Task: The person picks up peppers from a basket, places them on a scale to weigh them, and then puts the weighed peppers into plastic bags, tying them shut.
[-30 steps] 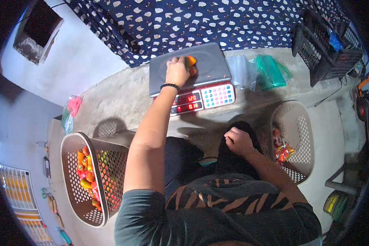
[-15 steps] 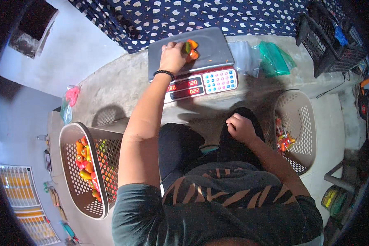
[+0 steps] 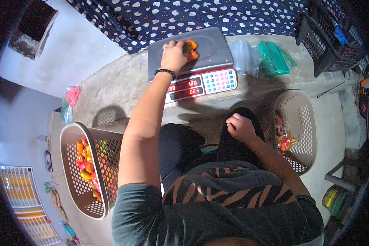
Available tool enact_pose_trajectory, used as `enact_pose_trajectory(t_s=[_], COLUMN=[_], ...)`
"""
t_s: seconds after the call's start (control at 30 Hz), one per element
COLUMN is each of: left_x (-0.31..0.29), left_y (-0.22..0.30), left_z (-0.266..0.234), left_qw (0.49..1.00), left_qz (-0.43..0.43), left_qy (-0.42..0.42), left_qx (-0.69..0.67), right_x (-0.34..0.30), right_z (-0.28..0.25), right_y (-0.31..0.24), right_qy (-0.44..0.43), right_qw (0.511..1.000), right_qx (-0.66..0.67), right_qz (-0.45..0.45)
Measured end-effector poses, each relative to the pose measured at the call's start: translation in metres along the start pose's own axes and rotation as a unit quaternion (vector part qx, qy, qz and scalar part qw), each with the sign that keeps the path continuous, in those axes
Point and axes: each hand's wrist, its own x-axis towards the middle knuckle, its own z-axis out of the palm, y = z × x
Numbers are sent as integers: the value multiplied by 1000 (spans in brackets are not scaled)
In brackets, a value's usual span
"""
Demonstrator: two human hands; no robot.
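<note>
Very little has moved since half a second ago: the left hand point(image 3: 174, 55) and the peppers point(image 3: 192, 46) beside it sit almost as they did, while the lit red figures on the lower line of the scale point(image 3: 213, 46) have changed. Seen from above, the left hand reaches over the scale's grey plate, palm down, a black beaded bracelet point(image 3: 165, 73) at its wrist. Its fingers are bent and it touches the left side of the peppers, which are orange and red with a green patch; how tightly it holds them is hidden. Nearer the person than the scale and to its right, the right hand point(image 3: 241, 128) rests on the thigh, fingers loosely curled; how far it closes underneath cannot be told.

Just right of the scale on the pale, rough worktop point(image 3: 119, 78) lie clear plastic bags point(image 3: 245, 57), then green plastic bags point(image 3: 273, 59). Farther right of it stands a black crate point(image 3: 338, 63). Below and left of the scale, a beige basket point(image 3: 71, 141) holds loose red, orange and yellow peppers; below and right, a second basket point(image 3: 295, 104) holds bagged ones. Behind the scale hangs a navy cloth point(image 3: 192, 12) with white shapes.
</note>
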Motion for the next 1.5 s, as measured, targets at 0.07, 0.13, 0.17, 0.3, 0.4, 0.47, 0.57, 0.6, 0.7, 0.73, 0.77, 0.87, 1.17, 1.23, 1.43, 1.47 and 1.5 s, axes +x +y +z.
enact_pose_trajectory(t_s=[0.07, 0.13, 0.17, 0.3, 0.4, 0.47, 0.57, 0.6, 0.7, 0.73, 0.77, 0.87, 1.17, 1.23, 1.43, 1.47, 1.5], left_x=[0, 0, 0, 0, 1, 1, 1, 1, 1, 0, 0, 1, -14, -24, -117, -140, -166], left_y=[0, 0, 1, 1, 3, 5, 6, 6, 4, 3, 3, 1, 0, 17, 28, 25, 24], left_z=[1, 1, 1, 3, 2, 2, 3, 4, 5, 6, 6, 5, -2, -13, -31, -26, -21], left_qw=[1000, 1000, 1000, 999, 999, 999, 1000, 1000, 1000, 1000, 1000, 1000, 998, 988, 977, 981, 986], left_qz=[5, -1, -2, -4, -11, -18, -15, -12, -7, -6, -5, 6, 10, 40, 100, 96, 54], left_qy=[0, -20, -19, -29, -29, -34, -24, -19, -11, -7, -7, -10, 65, 143, 151, 116, 65], left_qx=[7, 8, 8, 18, 22, 23, 12, 9, 6, 5, 5, -1, 0, -38, -111, -125, -144], right_x=[0, 1, 1, 0, 0, 0, 0, 0, 1, 1, 1, 1, 2, 4, 67, 85, 101], right_z=[0, 0, 0, 1, 2, 2, 2, 2, 2, 2, 0, 1, -3, -9, -32, -37, -44], right_y=[0, -1, 0, 3, 3, 4, 4, 5, 4, 3, 1, 2, -1, 14, 131, 151, 161], right_qy=[1, 1, -4, -4, 2, 3, 3, 2, -1, -1, -5, -7, -16, 28, 208, 247, 254], right_qw=[1000, 1000, 1000, 1000, 1000, 1000, 1000, 1000, 1000, 1000, 1000, 1000, 1000, 995, 968, 958, 956], right_qx=[1, 2, -5, -11, -9, -8, -10, -12, -9, -9, -9, -10, 20, 87, -72, -109, -109], right_qz=[0, -1, -1, -7, -12, -16, -19, -18, -14, -14, -8, -4, 14, 38, 118, 93, 95])
